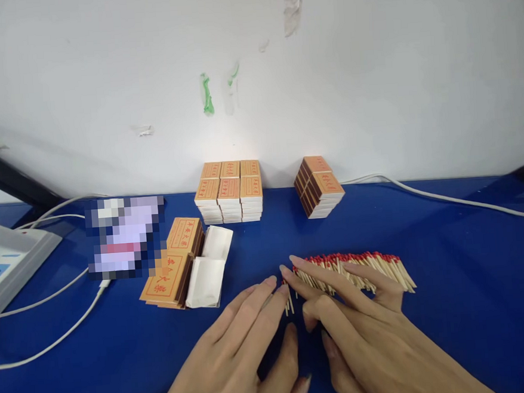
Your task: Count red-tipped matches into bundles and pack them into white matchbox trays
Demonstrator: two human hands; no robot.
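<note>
A long row of loose wooden matches (390,269) with red heads lies on the blue table, heads pointing away from me. My right hand (365,327) rests over its left part with the fingers spread; the fingertips touch the matches and cover some of them. Just left of the row, a few separate matches (289,304) lie under the fingertips of my left hand (245,347). That hand's fingers are stretched forward, and nothing is visibly gripped. The two index fingers almost meet above these few matches.
Orange matchbox sleeves (167,281) lie at left beside white inner trays (206,281). Two stacks of matchboxes, one wide (228,193) and one narrow (319,189), stand against the white wall (370,81). A pixelated phone-like object, white cables (65,339) and a power strip (10,256) occupy the left.
</note>
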